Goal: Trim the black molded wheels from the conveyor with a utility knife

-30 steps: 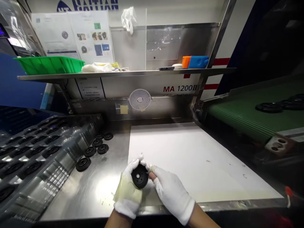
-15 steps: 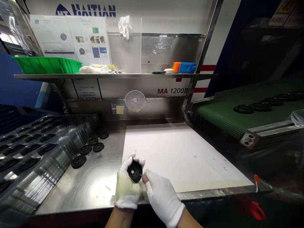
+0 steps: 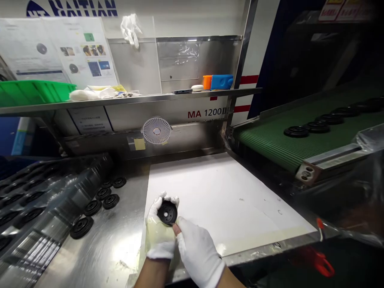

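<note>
My left hand [image 3: 160, 236], in a white glove with a yellowish palm, is closed around a round black ribbed plastic wheel [image 3: 168, 212] with a hole near its middle. The wheel's face is turned up toward me, over the near left part of the white sheet [image 3: 222, 200]. My right hand [image 3: 196, 248], white-gloved with a bare thumb tip, is pinched at the wheel's lower right rim. Whatever its fingers hold, if anything, is hidden. Several similar black wheels [image 3: 81, 227] lie on the steel table to the left.
Stacked clear trays [image 3: 57, 208] with black wheels in their pockets stand at left. A green conveyor belt [image 3: 267, 146] carries more wheels at right. Above is a shelf [image 3: 150, 97] with a green bin [image 3: 36, 92]. A red-handled tool [image 3: 322, 262] hangs off the front right edge.
My view has swung and tilted a little, so the table's surroundings have shifted. The wheel's face has tipped more toward me, and my right thumb has moved from its right rim to its lower right rim.
</note>
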Motion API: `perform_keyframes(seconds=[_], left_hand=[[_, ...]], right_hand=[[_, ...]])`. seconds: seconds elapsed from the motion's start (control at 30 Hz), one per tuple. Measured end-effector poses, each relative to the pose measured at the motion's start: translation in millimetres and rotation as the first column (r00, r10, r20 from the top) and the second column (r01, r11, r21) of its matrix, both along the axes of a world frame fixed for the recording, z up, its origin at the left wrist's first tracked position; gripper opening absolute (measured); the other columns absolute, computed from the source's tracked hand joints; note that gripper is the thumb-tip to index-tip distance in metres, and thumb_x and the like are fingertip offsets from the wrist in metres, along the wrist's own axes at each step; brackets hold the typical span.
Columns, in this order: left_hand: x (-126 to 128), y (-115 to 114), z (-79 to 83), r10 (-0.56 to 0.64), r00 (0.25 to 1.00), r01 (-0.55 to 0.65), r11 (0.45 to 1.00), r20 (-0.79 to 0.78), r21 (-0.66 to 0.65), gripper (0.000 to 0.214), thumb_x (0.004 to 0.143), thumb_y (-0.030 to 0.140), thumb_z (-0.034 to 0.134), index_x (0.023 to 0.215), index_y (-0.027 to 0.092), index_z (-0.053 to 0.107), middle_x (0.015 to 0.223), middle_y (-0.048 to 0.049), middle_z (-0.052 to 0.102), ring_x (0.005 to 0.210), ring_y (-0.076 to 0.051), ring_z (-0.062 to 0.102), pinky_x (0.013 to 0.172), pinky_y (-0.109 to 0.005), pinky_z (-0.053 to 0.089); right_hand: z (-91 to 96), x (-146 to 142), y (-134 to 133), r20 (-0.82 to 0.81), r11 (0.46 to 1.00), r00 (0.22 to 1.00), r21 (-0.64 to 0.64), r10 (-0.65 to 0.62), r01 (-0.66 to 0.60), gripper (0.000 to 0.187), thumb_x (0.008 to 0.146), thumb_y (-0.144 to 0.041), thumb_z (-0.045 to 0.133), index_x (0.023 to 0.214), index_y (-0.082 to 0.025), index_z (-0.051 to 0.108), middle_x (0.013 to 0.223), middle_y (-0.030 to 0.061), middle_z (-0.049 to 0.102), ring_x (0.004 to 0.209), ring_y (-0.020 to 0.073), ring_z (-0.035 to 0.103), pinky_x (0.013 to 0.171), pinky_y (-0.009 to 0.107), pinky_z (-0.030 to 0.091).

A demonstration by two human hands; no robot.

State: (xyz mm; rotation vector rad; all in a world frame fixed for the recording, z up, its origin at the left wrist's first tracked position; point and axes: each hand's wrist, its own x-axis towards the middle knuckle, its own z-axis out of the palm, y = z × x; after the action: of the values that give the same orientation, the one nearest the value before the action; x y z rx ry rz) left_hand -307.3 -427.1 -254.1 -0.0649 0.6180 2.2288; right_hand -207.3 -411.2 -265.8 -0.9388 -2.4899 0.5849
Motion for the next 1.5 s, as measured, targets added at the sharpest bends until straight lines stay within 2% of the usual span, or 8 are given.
perform_keyframes(seconds=[0.2,0.33,0.67,0.87,1.07,1.2,1.33,1.5], left_hand=[[-14.8,-15.8,4.7,-0.282,0.957,0.278,0.959,-0.073,-0.062,0.032,0.071,0.016,0.052,0.103,0.013,0.059,0.09,-0.0136,0.062,0.083,-0.026,0.061,0.07,-0.041,0.051],[-22.2,-20.1,9.8,-0.189,0.979,0.187,0.982,-0.075,-0.028,0.021,0.07,0.012,0.055,0.09,0.011,0.062,0.064,-0.0042,0.055,0.061,-0.016,0.056,0.064,-0.034,0.051],[-30.3,-9.8,4.4,0.029,0.999,-0.029,0.999,-0.021,0.019,0.012,0.071,0.011,0.06,0.081,0.016,0.059,0.068,0.0005,0.055,0.066,-0.011,0.057,0.074,-0.027,0.05],[-33.2,-19.0,-0.7,-0.199,0.979,0.198,0.98,-0.037,-0.034,0.024,0.069,0.014,0.052,0.091,0.01,0.06,0.073,-0.0106,0.06,0.068,-0.021,0.059,0.064,-0.039,0.052],[-32.5,-7.2,-2.8,-0.064,0.998,0.063,0.998,-0.019,-0.023,0.008,0.069,0.012,0.062,0.074,0.014,0.057,0.061,0.0003,0.053,0.059,-0.01,0.054,0.065,-0.026,0.05],[-32.5,-9.3,-3.6,0.039,0.998,-0.039,0.999,-0.051,-0.015,0.015,0.071,0.012,0.058,0.085,0.017,0.06,0.069,0.0001,0.058,0.067,-0.011,0.058,0.075,-0.029,0.05],[-34.1,-18.3,-4.1,-0.132,0.989,0.13,0.991,-0.061,-0.043,0.028,0.071,0.015,0.052,0.097,0.009,0.06,0.085,-0.0145,0.062,0.081,-0.027,0.06,0.07,-0.047,0.051],[-33.2,-16.6,-3.9,-0.102,0.995,0.102,0.995,-0.019,0.012,0.01,0.071,0.014,0.057,0.08,0.013,0.06,0.064,-0.0011,0.054,0.063,-0.014,0.055,0.072,-0.037,0.051]], right_hand=[[-1.9,-0.2,4.3,-0.083,0.998,0.996,-0.039,0.044,-0.047,0.023,0.092,-0.027,0.034,0.09,-0.023,0.056,0.082,0.0011,0.065,0.073,0.0173,0.059,0.061,0.026,0.034],[-0.1,-7.9,5.8,-0.068,1.0,0.998,-0.011,0.011,-0.012,0.024,0.093,-0.027,0.032,0.087,-0.022,0.054,0.081,0.0012,0.064,0.071,0.0168,0.059,0.06,0.026,0.033],[-2.3,-30.0,-15.3,0.011,0.995,1.0,0.095,-0.029,0.028,0.023,0.093,-0.027,0.034,0.083,-0.023,0.054,0.074,-0.0006,0.064,0.065,0.017,0.059,0.055,0.027,0.03],[-5.5,-21.9,-2.3,-0.021,0.995,0.999,0.092,-0.028,0.029,0.021,0.092,-0.026,0.035,0.096,-0.023,0.056,0.084,0.0011,0.066,0.073,0.0181,0.062,0.06,0.027,0.033],[-7.8,-27.2,-14.5,0.007,0.994,0.997,0.077,-0.073,0.072,0.022,0.092,-0.026,0.034,0.082,-0.023,0.054,0.074,-0.0012,0.064,0.064,0.0169,0.059,0.056,0.028,0.029],[-4.8,-31.3,-21.6,0.012,0.995,0.999,0.08,-0.052,0.051,0.02,0.092,-0.026,0.035,0.085,-0.024,0.054,0.074,-0.0015,0.063,0.063,0.017,0.059,0.055,0.028,0.028],[-3.8,-27.9,-14.1,0.016,0.992,0.998,0.106,-0.066,0.064,0.022,0.092,-0.025,0.035,0.084,-0.023,0.055,0.076,0.0005,0.064,0.066,0.0179,0.06,0.057,0.029,0.029],[-5.2,-25.2,-12.4,0.034,0.99,0.993,0.096,-0.111,0.107,0.021,0.093,-0.027,0.035,0.082,-0.023,0.053,0.073,-0.0013,0.063,0.063,0.017,0.059,0.055,0.028,0.028]])
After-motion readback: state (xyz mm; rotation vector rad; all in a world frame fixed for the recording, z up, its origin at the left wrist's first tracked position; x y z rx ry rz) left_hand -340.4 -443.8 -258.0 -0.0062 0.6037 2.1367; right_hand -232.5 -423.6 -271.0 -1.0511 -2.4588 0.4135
